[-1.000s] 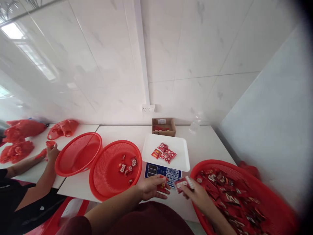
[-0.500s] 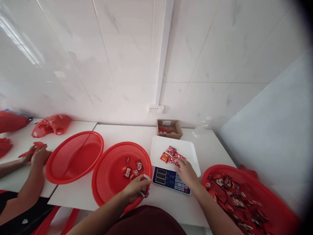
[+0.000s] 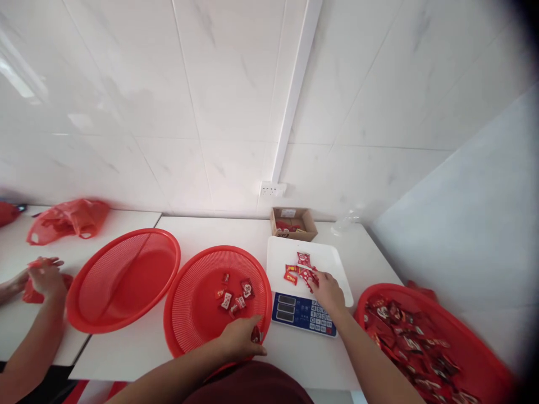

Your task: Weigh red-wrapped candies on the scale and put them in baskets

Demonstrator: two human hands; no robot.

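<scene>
My left hand [image 3: 241,340] is closed over the near right rim of the middle red basket [image 3: 185,331], its back turned up. A dark red wrapped candy [image 3: 256,335] shows between thumb and fingers, mostly hidden. Several wrapped candies [image 3: 227,300] lie inside that basket. My right hand [image 3: 327,290] reaches over the white pan of a digital scale [image 3: 332,258]. Its fingertips are closed on a red polka-dot wrapped candy [image 3: 309,276], partly covered by them. Beside it on the pan lie a red candy packet [image 3: 303,258] and an orange-red one [image 3: 290,277].
A large red basket [image 3: 475,336] full of wrapped candies stands at right. An empty red basket [image 3: 122,320] is at left. Behind the scale are a small cardboard box [image 3: 309,231] and a clear plastic item [image 3: 347,223]. A co-worker's hands [image 3: 44,276] and a red bag [image 3: 71,217] are far left.
My left hand has turned palm-down with its candy, now mostly hidden. My right hand stays at the scale pan, where the candies have shifted apart slightly. The co-worker's hands have moved.
</scene>
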